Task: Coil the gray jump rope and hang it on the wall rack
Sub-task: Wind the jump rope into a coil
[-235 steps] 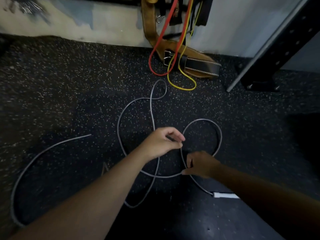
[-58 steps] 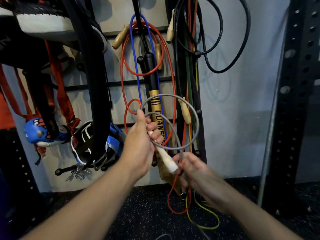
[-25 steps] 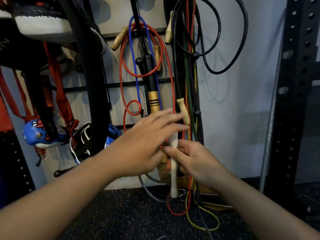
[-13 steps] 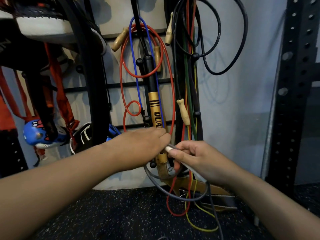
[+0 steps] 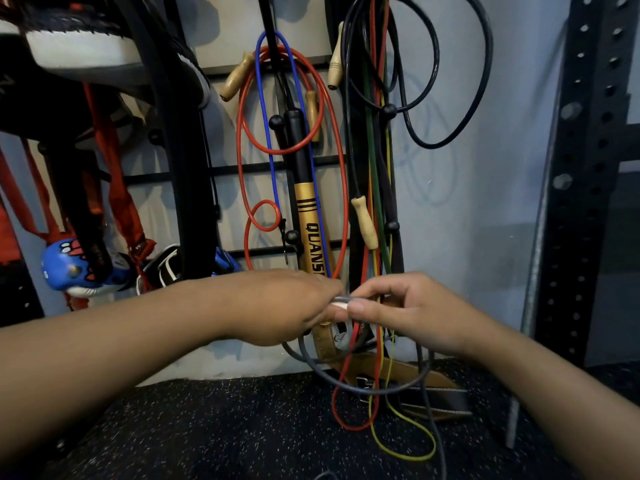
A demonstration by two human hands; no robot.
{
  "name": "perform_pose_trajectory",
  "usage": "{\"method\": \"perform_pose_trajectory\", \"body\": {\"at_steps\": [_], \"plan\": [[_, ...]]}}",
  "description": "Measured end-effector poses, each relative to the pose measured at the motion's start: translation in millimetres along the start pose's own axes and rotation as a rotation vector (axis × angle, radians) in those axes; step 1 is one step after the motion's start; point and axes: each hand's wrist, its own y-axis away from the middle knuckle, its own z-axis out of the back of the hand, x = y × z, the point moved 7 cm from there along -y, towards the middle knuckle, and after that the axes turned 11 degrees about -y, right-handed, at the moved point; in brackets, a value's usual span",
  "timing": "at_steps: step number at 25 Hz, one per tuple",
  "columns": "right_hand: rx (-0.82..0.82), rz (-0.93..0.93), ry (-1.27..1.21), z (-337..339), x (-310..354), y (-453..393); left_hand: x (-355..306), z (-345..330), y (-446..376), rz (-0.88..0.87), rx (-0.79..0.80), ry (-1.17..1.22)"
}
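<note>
The gray jump rope (image 5: pixel 360 389) hangs in loose loops below my two hands, and one strand trails down to the floor at the right. Its white handle (image 5: pixel 341 304) shows between my fingertips. My left hand (image 5: pixel 284 306) is closed around the handle and rope from the left. Pinching the same spot from the right, my right hand (image 5: pixel 401 310) has its thumb and forefinger on the gray cord. Both hands are held in front of the lower part of the wall rack (image 5: pixel 242 167), a black grid with ball-tipped pegs (image 5: pixel 276 121).
Red (image 5: pixel 341 188), blue and black ropes with wooden handles, coloured resistance bands and a gold-and-black bat (image 5: pixel 313 233) crowd the rack. Blue boxing gloves (image 5: pixel 69 268) hang at the left. A leather belt (image 5: pixel 415 382) lies on the speckled floor. A black perforated steel upright (image 5: pixel 585 168) stands at the right.
The rope went from lying spread on the floor to coiled in my hands at the rack. In the last second both hands closed together on the handle, and the loops dropped below them.
</note>
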Motion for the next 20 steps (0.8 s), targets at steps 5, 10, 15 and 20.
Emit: {"method": "perform_pose_trajectory", "body": {"at_steps": [5,10,15,20], "plan": [[-0.16,-0.128,-0.127,39,-26,13,40,2,17,0.1,-0.096,0.094],[-0.225,-0.267,-0.388,25,-61,20,86,-9,37,0.305,-0.481,0.686],[-0.158,-0.202,-0.695,-41,-48,-4,53,-26,16,0.384,-0.645,0.971],[-0.353,-0.181,-0.647,-58,-27,-21,20,-42,-1,0.569,-0.851,1.279]]}}
